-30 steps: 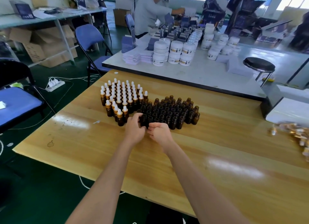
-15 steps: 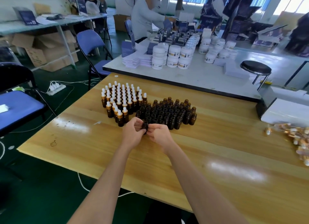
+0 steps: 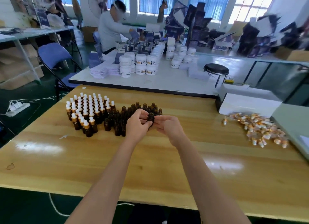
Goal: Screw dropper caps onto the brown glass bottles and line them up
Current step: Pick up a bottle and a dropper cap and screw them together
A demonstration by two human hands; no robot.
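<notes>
An uncapped brown glass bottle is held up between my left hand and my right hand, just in front of the cluster of uncapped brown bottles on the wooden table. Left of that cluster stand the capped bottles with white dropper bulbs and gold collars, packed in rows. A loose pile of dropper caps lies at the table's right side. Whether both hands grip the bottle firmly is partly hidden by my fingers.
A white box sits at the far right of the table, and a grey surface adjoins the right edge. Beyond is a white table with white jars, a black stool, blue chairs and people working.
My hands have lifted one uncapped bottle off the front of the cluster and raised it slightly. The camera has tilted up and turned right, so the dropper cap pile shows more fully.
</notes>
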